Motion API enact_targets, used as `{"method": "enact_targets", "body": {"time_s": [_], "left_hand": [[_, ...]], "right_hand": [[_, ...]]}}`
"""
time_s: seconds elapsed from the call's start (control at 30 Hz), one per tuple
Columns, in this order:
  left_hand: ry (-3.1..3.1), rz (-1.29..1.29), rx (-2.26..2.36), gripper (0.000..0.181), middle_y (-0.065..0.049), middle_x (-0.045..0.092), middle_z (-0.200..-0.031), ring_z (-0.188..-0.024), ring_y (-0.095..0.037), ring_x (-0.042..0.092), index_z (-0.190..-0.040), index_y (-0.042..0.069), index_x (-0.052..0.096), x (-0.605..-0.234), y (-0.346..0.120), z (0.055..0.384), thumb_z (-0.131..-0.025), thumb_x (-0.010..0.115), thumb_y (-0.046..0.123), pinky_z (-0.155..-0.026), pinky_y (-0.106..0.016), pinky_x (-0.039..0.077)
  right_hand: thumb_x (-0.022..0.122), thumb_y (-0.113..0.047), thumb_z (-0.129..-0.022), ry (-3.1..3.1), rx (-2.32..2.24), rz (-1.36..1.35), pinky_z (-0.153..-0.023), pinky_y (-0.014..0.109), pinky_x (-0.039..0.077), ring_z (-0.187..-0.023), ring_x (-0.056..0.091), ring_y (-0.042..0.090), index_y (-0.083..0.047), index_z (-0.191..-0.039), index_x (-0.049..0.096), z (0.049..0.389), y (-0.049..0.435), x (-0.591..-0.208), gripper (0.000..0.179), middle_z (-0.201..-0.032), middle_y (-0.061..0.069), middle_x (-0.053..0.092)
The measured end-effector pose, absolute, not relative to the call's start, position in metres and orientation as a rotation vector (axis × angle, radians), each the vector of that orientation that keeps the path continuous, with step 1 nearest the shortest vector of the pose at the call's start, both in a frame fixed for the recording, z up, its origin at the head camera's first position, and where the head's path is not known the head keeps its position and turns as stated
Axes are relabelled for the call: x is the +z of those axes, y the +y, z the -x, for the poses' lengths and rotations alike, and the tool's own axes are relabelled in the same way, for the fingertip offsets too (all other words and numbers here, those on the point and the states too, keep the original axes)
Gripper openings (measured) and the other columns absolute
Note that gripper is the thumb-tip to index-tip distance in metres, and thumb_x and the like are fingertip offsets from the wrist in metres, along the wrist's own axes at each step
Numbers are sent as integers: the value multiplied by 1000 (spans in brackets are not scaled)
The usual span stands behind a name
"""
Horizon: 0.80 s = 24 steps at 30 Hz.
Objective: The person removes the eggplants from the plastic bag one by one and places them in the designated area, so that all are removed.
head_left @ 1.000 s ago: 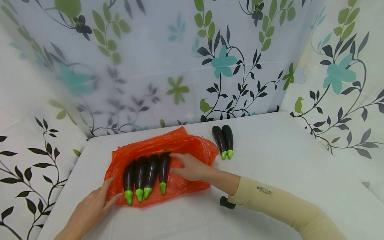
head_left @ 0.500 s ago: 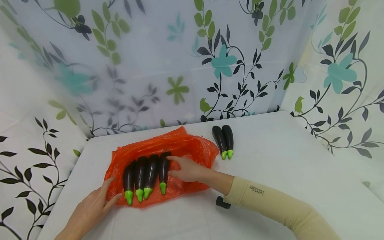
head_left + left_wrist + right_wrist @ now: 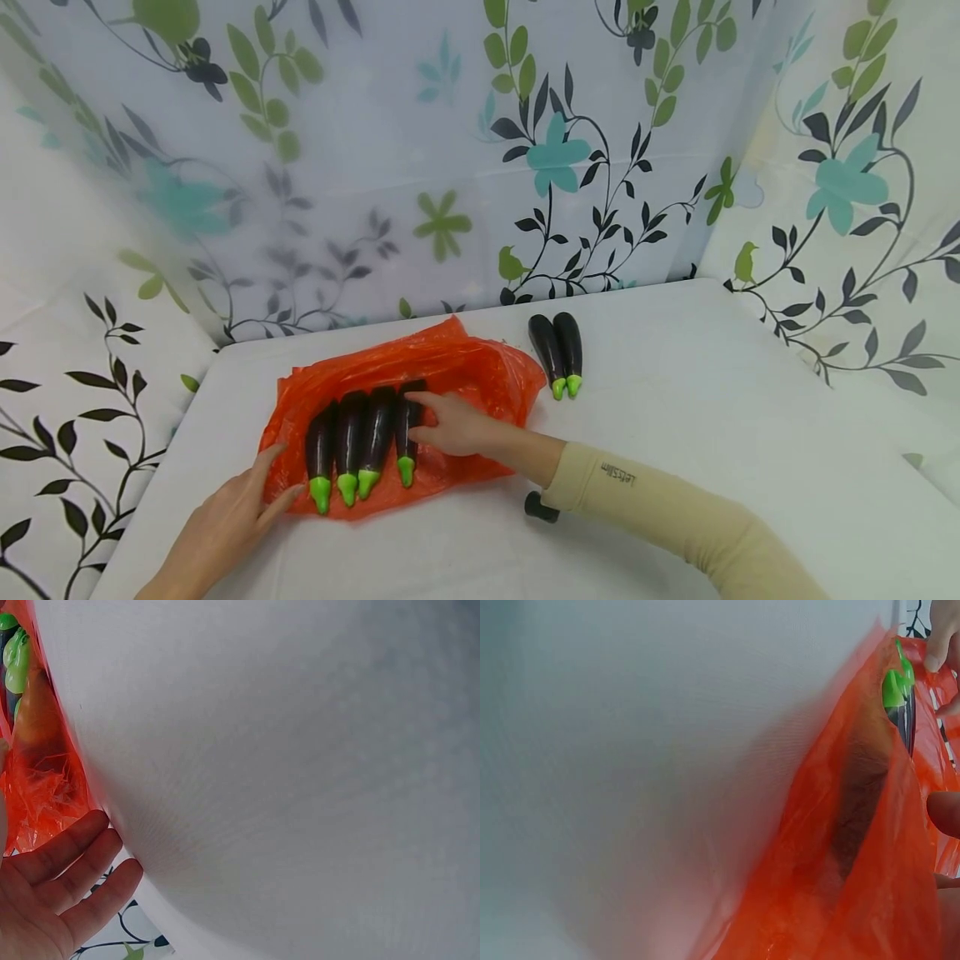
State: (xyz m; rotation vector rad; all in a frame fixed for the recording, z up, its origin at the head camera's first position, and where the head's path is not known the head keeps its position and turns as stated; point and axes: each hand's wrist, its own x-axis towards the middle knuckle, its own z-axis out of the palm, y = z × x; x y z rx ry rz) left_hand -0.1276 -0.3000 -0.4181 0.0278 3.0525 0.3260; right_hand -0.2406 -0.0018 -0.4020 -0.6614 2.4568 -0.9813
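Several dark purple eggplants (image 3: 349,433) with bright green stems lie side by side on a crumpled red plastic bag (image 3: 465,475) in the head view. My right hand (image 3: 453,423) reaches over the rightmost eggplant (image 3: 406,446) of this row; its index finger lies across the upper part and the thumb is at its side. My left hand (image 3: 228,517) rests at the bag's left edge, its thumb and index finger spread apart on the red plastic. In the left wrist view its other fingers (image 3: 94,870) are straight beside the bag.
Two more eggplants (image 3: 557,354) lie together on the white table (image 3: 675,400), right of the bag. A short black cylindrical object (image 3: 542,507) shows below my right wrist. Leaf-patterned curtains (image 3: 360,167) surround the table's back and sides.
My right hand has shifted left, from beside the rightmost eggplant in the bag to over it. That eggplant stays in place, and my left hand has not moved.
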Motion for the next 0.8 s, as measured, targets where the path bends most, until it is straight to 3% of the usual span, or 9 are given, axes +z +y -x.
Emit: {"method": "enact_targets", "body": {"time_s": [0.2, 0.43, 0.63, 0.8], "left_hand": [[3065, -41, 316, 85, -29, 62, -112, -97, -45, 61, -141, 1, 33, -418, -299, 128, -89, 57, 63, -79, -61, 52], [3050, -24, 307, 84, -29, 61, -113, -97, -45, 61, -142, 1, 32, -418, -299, 130, -89, 60, 60, -79, -61, 52], [3061, -35, 313, 85, -29, 62, -111, -97, -44, 61, -142, 1, 32, -419, -300, 128, -89, 58, 63, -78, -60, 53], [3054, -22, 309, 85, -29, 61, -113, -97, -45, 61, -142, 2, 32, -418, -300, 127, -89, 57, 63, -79, -61, 52]], "right_hand": [[68, -30, -92, 2466, -971, 660, -82, 30, 52, -108, 49, 16, -28, -148, 42, 243, -7, -403, 61, -133, 4, 53], [68, -31, -92, 2471, -934, 653, -87, 33, 52, -110, 48, 17, -29, -147, 44, 244, -12, -401, 60, -133, 3, 53], [68, -32, -92, 2485, -898, 635, -82, 30, 52, -105, 48, 15, -32, -147, 44, 243, -15, -405, 60, -127, 1, 54], [67, -32, -93, 2506, -874, 662, -86, 32, 52, -108, 48, 15, -32, -147, 45, 243, -18, -406, 59, -127, 1, 54]]}}
